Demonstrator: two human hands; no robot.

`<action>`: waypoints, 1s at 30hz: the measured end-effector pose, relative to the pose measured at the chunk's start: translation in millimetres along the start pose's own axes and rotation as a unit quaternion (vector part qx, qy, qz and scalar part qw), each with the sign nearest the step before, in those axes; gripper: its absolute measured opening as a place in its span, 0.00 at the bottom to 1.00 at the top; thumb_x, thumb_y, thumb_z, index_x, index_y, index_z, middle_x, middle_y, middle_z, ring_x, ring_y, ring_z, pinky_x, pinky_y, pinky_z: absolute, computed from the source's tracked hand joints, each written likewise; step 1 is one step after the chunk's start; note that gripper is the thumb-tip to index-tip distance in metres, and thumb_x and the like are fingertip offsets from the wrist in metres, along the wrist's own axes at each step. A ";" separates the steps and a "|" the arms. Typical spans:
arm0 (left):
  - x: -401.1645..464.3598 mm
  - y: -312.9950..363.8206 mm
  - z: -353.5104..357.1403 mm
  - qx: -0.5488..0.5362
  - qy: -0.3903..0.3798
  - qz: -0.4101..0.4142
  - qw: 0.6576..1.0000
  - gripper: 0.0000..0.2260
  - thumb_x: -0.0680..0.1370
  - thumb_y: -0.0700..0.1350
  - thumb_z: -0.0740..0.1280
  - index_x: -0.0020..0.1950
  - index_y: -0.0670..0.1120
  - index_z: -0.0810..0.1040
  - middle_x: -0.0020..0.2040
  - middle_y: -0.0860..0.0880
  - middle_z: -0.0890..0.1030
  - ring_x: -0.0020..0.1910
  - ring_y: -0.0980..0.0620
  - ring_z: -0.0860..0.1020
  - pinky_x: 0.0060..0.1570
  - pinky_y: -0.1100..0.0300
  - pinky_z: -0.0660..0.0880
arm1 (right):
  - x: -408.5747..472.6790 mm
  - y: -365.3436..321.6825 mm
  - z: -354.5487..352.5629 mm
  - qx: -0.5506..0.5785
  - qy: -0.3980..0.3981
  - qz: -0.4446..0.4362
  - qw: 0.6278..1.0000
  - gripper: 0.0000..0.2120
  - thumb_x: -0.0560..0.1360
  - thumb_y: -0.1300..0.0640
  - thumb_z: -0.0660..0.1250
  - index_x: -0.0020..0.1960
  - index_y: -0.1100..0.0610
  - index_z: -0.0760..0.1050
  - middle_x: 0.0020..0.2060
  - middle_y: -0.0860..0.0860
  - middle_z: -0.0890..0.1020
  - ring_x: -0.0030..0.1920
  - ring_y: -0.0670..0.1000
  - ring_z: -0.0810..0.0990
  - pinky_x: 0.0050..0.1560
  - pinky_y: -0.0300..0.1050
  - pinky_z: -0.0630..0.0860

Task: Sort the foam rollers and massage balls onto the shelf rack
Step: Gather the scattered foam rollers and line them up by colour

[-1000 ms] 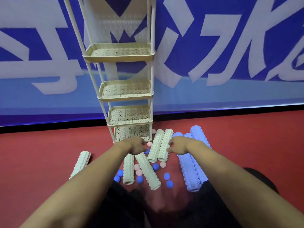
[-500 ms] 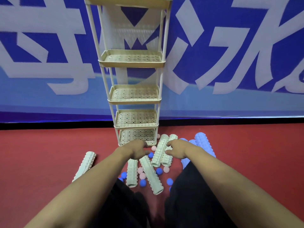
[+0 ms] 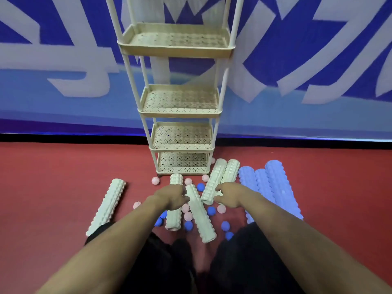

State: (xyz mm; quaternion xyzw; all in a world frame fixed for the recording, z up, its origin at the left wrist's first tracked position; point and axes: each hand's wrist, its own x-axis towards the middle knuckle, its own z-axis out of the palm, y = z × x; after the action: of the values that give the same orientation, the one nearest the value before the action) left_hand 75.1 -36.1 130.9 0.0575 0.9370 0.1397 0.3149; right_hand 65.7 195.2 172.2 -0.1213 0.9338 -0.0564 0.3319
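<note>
Head view, looking down at a red floor (image 3: 53,177) before a blue-and-white banner (image 3: 297,60). A cream shelf rack (image 3: 180,111) stands at centre frame, its four visible perforated tiers holding nothing. Below it the sorting items lie scattered on the floor.

Cream foam rollers: one lies apart at lower left (image 3: 107,205); one lies partly under the left hand (image 3: 174,217); one runs diagonally between the two hands (image 3: 200,215); a touching pair (image 3: 215,181) leans away to the right of the rack's base. Three blue foam rollers (image 3: 273,187) lie side by side at right of centre, the two nearer the pair partly hidden by the right forearm. Pink massage balls (image 3: 155,180) and blue massage balls (image 3: 200,187) are strewn among the cream rollers near the rack's foot.

The left hand (image 3: 171,197) reaches in with fingers curled at the upper end of the diagonal roller; whether its grip has closed on it cannot be told. The right hand (image 3: 230,195) has curled fingers touching the near end of the paired rollers; its grip likewise cannot be told.
</note>
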 end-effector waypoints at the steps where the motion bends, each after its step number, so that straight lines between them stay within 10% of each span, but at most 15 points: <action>1: 10.3 -3.8 7.1 -0.015 -0.003 -0.013 1.000 0.19 0.81 0.55 0.61 0.66 0.45 0.76 0.64 0.43 0.80 0.62 0.42 0.77 0.60 0.52 0.73 | 13.2 2.7 6.8 0.003 -0.007 -0.001 1.000 0.26 0.81 0.45 0.61 0.75 0.55 0.68 0.71 0.55 0.74 0.70 0.58 0.73 0.68 0.50 0.71; 18: 204.2 -104.6 148.7 -0.245 -0.038 -0.289 0.924 0.29 0.79 0.54 0.67 0.75 0.41 0.65 0.68 0.40 0.75 0.65 0.39 0.75 0.62 0.49 0.74 | 237.2 42.6 127.7 0.068 -0.144 0.014 0.987 0.12 0.78 0.41 0.61 0.52 0.49 0.71 0.58 0.53 0.80 0.59 0.58 0.78 0.60 0.55 0.76; 23: 243.3 -129.4 189.4 -0.281 -0.041 -0.318 0.905 0.36 0.67 0.68 0.67 0.62 0.42 0.70 0.59 0.42 0.79 0.54 0.41 0.80 0.55 0.46 0.79 | 262.3 45.0 148.2 0.055 -0.141 0.004 0.988 0.24 0.80 0.41 0.58 0.73 0.48 0.68 0.67 0.53 0.76 0.66 0.58 0.76 0.63 0.55 0.74; 30: 260.7 -118.2 187.0 -0.390 -0.013 -0.366 0.845 0.27 0.71 0.59 0.74 0.58 0.44 0.67 0.51 0.44 0.80 0.41 0.42 0.84 0.42 0.47 0.84 | 274.3 50.1 171.7 0.081 -0.147 0.013 0.986 0.12 0.79 0.40 0.58 0.43 0.47 0.65 0.49 0.49 0.74 0.47 0.54 0.77 0.34 0.42 0.65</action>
State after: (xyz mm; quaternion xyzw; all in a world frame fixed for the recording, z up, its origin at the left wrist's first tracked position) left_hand -21.1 -55.6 -196.6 -0.4151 0.7542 0.3680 0.3513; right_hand -40.8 166.8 -136.2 -0.0886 0.8689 -0.1088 0.4747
